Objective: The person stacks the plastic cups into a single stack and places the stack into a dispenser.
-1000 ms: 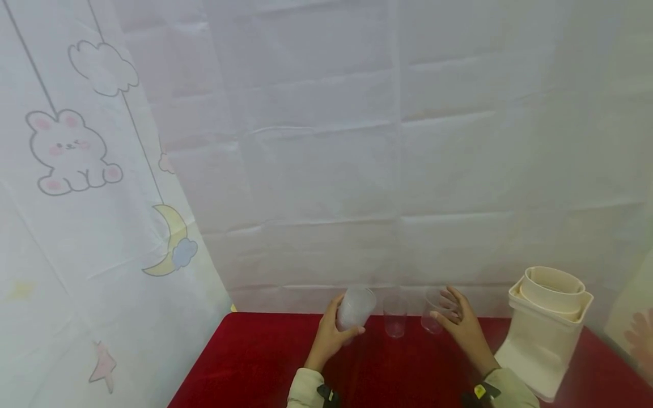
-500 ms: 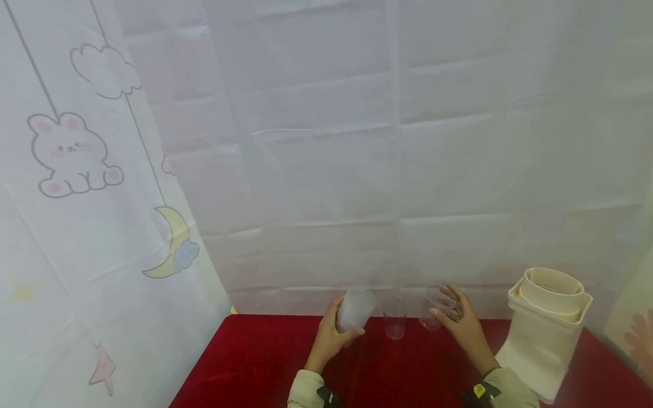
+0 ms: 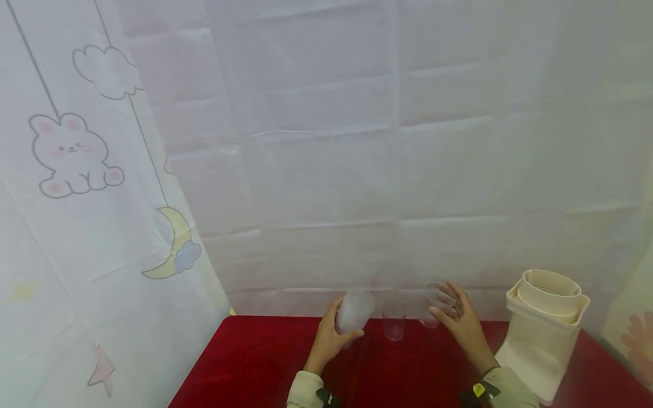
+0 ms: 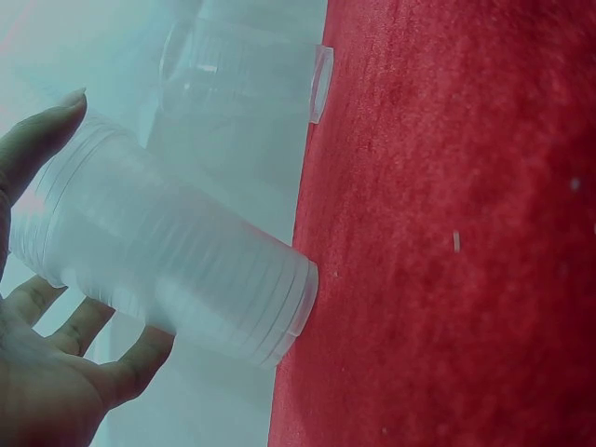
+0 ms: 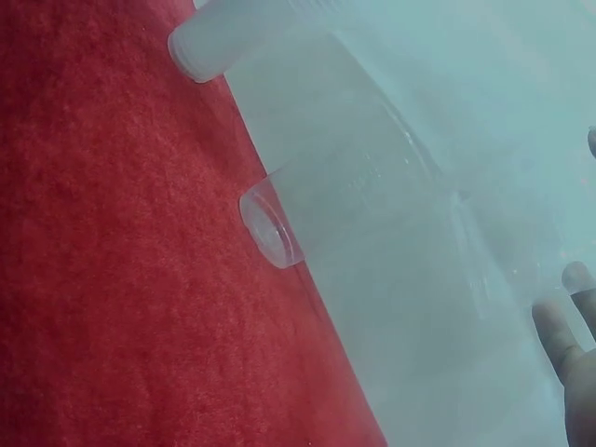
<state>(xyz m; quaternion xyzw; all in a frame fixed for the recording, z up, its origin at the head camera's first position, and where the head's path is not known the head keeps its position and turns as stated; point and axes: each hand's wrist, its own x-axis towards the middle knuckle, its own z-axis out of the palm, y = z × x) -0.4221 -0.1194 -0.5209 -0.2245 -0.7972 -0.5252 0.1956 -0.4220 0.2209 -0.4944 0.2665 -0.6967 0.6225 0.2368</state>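
Plastic stack (image 4: 177, 233) (mouth up) leans right.

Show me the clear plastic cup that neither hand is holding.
The upright cup on the red cloth, between the others; the left hand grips a cup stack, the right hand holds another cup.

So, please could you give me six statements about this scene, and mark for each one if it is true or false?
1. The left hand grips a stack of clear cups. True.
2. The stack is upright. False: it is tilted.
3. A single cup stands on the table, to the right of the stack. True.
4. The table's surface is blue. False: it is red.
5. A cream container stands to the right of the right hand. True.
6. The right hand holds nothing. False: it holds another clear cup.
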